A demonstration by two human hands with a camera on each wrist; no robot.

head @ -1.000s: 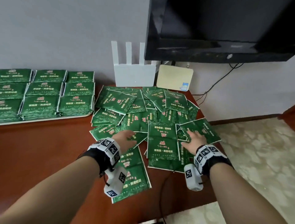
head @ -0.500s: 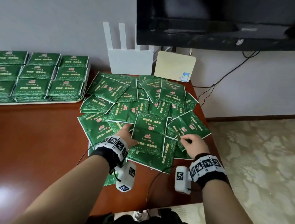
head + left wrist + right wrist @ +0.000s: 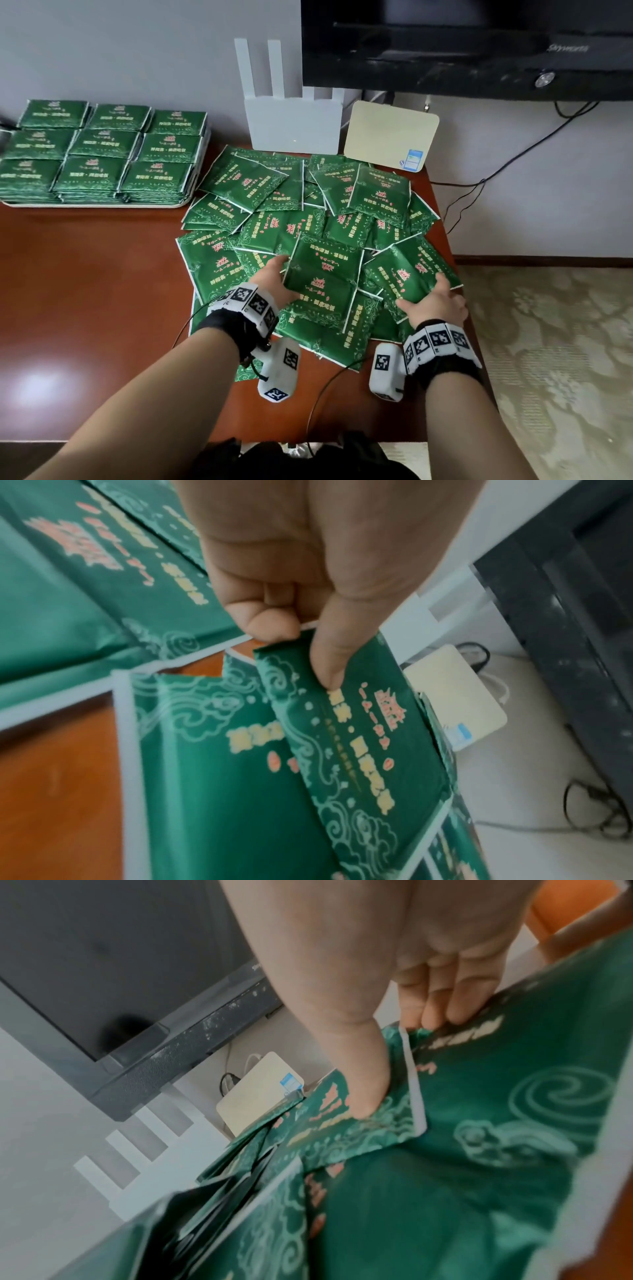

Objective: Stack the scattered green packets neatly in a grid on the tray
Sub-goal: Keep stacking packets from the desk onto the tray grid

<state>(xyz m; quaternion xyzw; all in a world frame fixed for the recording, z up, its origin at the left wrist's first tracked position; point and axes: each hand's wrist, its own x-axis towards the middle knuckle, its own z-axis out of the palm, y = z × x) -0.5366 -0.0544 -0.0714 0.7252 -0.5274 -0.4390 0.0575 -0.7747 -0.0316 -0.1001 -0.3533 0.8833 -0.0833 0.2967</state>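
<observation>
Left hand (image 3: 274, 282), lower centre of the head view, pinching the near-left edge of a top packet (image 3: 322, 277), thumb on its printed face in the left wrist view. Right hand (image 3: 433, 301), lower right, clamped on the near edge of a neighbouring packet (image 3: 409, 270), thumb above, fingers (image 3: 441, 999) beneath. Step in hand, as judged: picking up from the loose pile (image 3: 291, 212) at centre; grid on the tray (image 3: 102, 205), upper left, already three across and several deep. Next move likely a lift clear of overlapping packets, then a carry leftward. Bare table (image 3: 96, 274) between pile and tray open for travel. Table's right edge (image 3: 460, 291) just beside the right hand; packets there apt to slide off.
</observation>
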